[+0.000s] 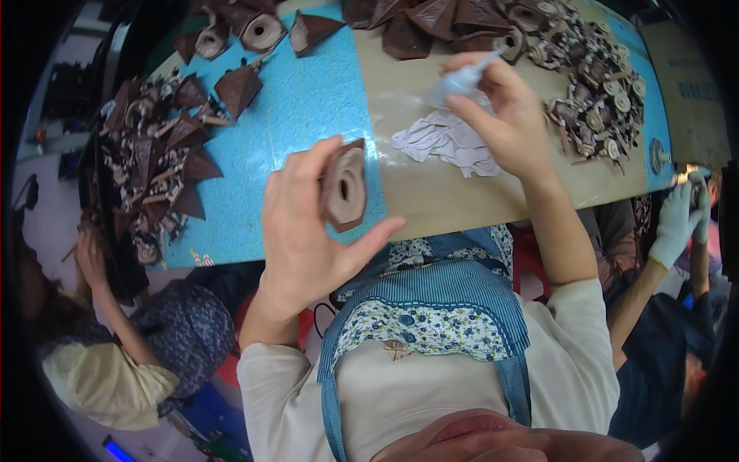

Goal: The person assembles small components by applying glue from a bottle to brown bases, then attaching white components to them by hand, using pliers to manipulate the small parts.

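Observation:
My left hand (296, 223) is closed round the side of a dark brown faceted piece (333, 202), its thumb held away. The piece's pale ringed end, with a dark hole in the middle, shows beside my fingers above the table's near edge. In my right hand (512, 123) is a small translucent squeeze bottle (460, 83), gripped between thumb and fingers. Its thin nozzle points up and to the right. Just below the bottle, a crumpled white cloth (443, 142) lies on the tan part of the table.
Brown pointed pieces and small pale parts are heaped on the blue tabletop (292, 108) at left. Similar brown pieces (431, 19) line the far side. Small spiral parts (596, 100) are piled at right. People sit on both sides; one wears white gloves (672, 223).

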`<state>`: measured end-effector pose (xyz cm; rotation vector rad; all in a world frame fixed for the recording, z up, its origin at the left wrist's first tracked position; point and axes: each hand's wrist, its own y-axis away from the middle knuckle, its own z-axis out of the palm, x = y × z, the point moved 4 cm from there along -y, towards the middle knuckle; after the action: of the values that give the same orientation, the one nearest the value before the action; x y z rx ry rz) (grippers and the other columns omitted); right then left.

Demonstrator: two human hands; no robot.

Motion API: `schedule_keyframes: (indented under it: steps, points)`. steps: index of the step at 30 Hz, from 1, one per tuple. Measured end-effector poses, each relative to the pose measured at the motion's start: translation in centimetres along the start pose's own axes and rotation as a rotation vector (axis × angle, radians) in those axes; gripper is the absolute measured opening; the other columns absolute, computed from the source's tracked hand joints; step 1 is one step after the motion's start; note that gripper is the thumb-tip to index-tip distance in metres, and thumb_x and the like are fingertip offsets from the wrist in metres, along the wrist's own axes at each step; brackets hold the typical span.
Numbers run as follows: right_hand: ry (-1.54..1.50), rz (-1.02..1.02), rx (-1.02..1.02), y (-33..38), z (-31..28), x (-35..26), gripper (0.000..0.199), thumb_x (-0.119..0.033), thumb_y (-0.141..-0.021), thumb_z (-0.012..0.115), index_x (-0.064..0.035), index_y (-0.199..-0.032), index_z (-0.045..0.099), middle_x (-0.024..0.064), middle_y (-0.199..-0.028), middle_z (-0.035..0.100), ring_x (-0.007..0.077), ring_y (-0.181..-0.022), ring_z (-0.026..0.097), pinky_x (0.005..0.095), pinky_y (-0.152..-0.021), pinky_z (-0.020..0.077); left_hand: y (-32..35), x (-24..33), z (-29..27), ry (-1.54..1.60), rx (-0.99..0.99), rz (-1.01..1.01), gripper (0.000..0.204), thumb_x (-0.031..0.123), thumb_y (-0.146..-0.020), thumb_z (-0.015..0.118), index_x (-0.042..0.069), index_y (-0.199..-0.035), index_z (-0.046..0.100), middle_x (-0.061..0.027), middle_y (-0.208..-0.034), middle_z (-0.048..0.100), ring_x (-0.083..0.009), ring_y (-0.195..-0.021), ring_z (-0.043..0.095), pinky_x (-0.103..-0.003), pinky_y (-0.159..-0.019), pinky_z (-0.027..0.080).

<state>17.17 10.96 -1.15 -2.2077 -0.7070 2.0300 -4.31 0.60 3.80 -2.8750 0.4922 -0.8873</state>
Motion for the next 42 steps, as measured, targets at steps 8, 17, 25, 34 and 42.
schedule_keyframes:
  steps: [8,17,25,34,42]
  points:
    - [0.517,-0.025,0.053,-0.4,1.3,0.2,0.039,0.003,-0.077,0.062,-0.0024,-0.115,0.059,0.0148,-0.111,0.062,0.0253,-0.092,0.063,0.0315,-0.086,0.0507,0.2,-0.9,2.5,0.564,0.333,0.023,0.082,0.010,-0.077,0.070,-0.005,-0.143,0.024,-0.0203,-0.127,0.040,-0.0292,-0.113,0.050,-0.038,-0.099,0.040]
    - [1.145,0.186,0.127,4.6,-4.6,-3.3,0.038,-0.016,-0.080,0.070,-0.0044,-0.114,0.058,0.0172,-0.099,0.054,0.0335,-0.079,0.061,0.0405,-0.066,0.0503,-1.1,0.9,4.3,0.682,0.596,0.148,0.075,-0.005,-0.070,0.074,-0.001,-0.132,0.031,-0.0206,-0.126,0.039,-0.0294,-0.112,0.049,-0.036,-0.096,0.042]
    - [0.983,0.216,0.172,6.4,-5.5,-1.4,0.033,-0.017,-0.080,0.073,-0.0088,-0.110,0.064,0.0147,-0.101,0.048,0.0274,-0.084,0.055,0.0368,-0.073,0.0470,-1.9,2.2,3.7,0.464,0.739,0.283,0.078,-0.005,-0.066,0.078,0.006,-0.123,0.026,-0.0185,-0.118,0.041,-0.0225,-0.107,0.050,-0.032,-0.086,0.049]
    - [0.750,0.158,0.193,7.6,-5.9,-0.2,0.023,-0.017,-0.086,0.068,-0.0058,-0.106,0.066,0.0153,-0.105,0.057,0.0245,-0.094,0.056,0.0325,-0.083,0.0456,-1.9,0.9,2.9,0.406,0.737,0.106,0.068,-0.004,-0.062,0.079,0.001,-0.116,0.039,-0.0178,-0.111,0.046,-0.0279,-0.098,0.050,-0.034,-0.080,0.044]
    - [0.817,0.241,0.430,8.4,-5.1,0.4,0.043,-0.020,-0.078,0.076,0.0026,-0.109,0.058,0.0176,-0.105,0.057,0.0296,-0.097,0.054,0.0377,-0.087,0.0434,-1.6,0.6,1.4,0.255,0.689,0.143,0.067,-0.005,-0.062,0.080,0.001,-0.115,0.041,-0.0179,-0.112,0.047,-0.0286,-0.099,0.051,-0.034,-0.079,0.045]
